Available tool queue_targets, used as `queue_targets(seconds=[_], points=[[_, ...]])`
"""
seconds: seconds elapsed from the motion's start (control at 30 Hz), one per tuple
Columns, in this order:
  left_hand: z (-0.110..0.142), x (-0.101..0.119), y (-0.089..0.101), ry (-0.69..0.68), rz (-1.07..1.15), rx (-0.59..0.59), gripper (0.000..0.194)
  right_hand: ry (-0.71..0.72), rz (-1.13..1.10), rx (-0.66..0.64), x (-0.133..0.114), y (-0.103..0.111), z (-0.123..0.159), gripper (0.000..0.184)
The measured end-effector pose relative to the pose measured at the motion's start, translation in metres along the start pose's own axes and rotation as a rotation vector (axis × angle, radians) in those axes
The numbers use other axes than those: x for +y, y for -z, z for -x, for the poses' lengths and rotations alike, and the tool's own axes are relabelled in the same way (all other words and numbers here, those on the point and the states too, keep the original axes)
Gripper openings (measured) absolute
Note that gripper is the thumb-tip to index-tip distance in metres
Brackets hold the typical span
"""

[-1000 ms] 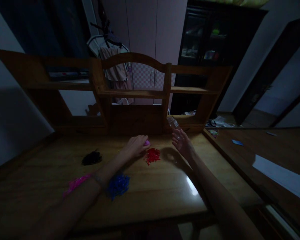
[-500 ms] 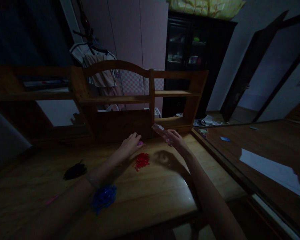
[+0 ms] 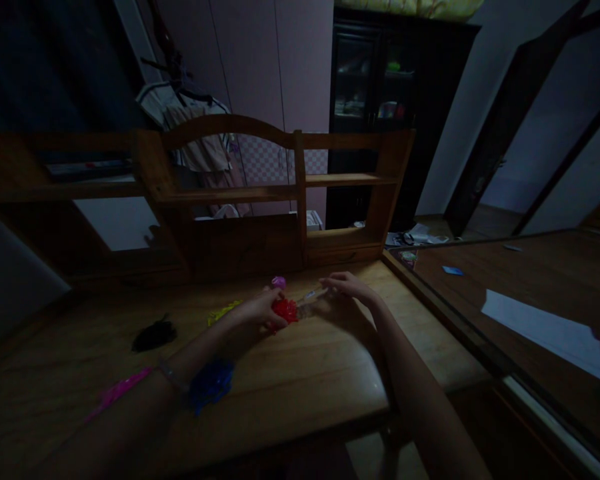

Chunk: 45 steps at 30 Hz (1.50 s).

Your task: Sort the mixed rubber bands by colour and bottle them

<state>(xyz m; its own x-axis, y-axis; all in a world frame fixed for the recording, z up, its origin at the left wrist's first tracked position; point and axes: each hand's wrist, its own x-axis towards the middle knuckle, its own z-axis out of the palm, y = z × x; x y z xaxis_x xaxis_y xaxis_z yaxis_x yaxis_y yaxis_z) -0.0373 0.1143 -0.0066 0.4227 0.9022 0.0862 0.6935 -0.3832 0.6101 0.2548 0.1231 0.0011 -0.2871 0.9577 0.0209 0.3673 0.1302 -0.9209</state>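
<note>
My left hand [image 3: 261,309] is down on the table, its fingers and thumb curled about a pile of small red plastic pieces [image 3: 286,309]. In my right hand [image 3: 349,287] is a clear plastic container [image 3: 310,303], held low and tilted with its far end beside the red pile; its outline is faint. Just behind my left hand lies a small purple item [image 3: 279,282]. A yellow pile [image 3: 224,311] shows past my left forearm. Close to that forearm are a blue pile [image 3: 213,381] and a pink pile [image 3: 123,389], each partly covered by it.
A black heap [image 3: 154,335] lies at the left of the wooden table [image 3: 300,393]. The table's wooden shelf unit [image 3: 250,243] stands along the back. To the right, a brown surface [image 3: 460,313] holds white paper [image 3: 545,332] and a small blue card [image 3: 453,271].
My left hand has left the purple item and come down to the red pile. The right hand has lowered the clear container to the table beside it. The yellow pile has come into view.
</note>
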Motion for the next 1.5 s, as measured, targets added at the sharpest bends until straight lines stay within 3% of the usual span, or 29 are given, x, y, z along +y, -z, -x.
queue_targets(seconds=[0.1, 0.23, 0.53, 0.67, 0.97, 1.17, 1.5], points=[[-0.007, -0.005, 0.000, 0.047, 0.096, -0.133, 0.046, -0.003, 0.010, 0.001, 0.000, -0.005, 0.000, 0.050], [-0.002, -0.009, -0.006, 0.080, 0.200, -0.146, 0.039, -0.005, 0.024, 0.003, -0.001, -0.014, -0.001, 0.052], [0.019, -0.006, -0.015, 0.082, 0.325, 0.024, 0.038, 0.028, 0.046, 0.059, 0.000, -0.030, -0.006, 0.054], [0.023, -0.010, -0.019, 0.084, 0.406, 0.095, 0.029, 0.004, 0.039, 0.064, 0.001, -0.037, -0.006, 0.055], [0.027, -0.014, -0.010, 0.055, 0.476, 0.148, 0.023, -0.054, -0.154, 0.025, -0.004, -0.045, -0.005, 0.052], [0.025, -0.018, -0.007, -0.061, 0.499, 0.335, 0.013, -0.059, -0.227, 0.023, -0.010, -0.050, -0.004, 0.047], [0.037, 0.009, 0.005, -0.048, 0.487, 0.456, 0.008, -0.040, -0.292, 0.054, -0.017, -0.055, -0.002, 0.045]])
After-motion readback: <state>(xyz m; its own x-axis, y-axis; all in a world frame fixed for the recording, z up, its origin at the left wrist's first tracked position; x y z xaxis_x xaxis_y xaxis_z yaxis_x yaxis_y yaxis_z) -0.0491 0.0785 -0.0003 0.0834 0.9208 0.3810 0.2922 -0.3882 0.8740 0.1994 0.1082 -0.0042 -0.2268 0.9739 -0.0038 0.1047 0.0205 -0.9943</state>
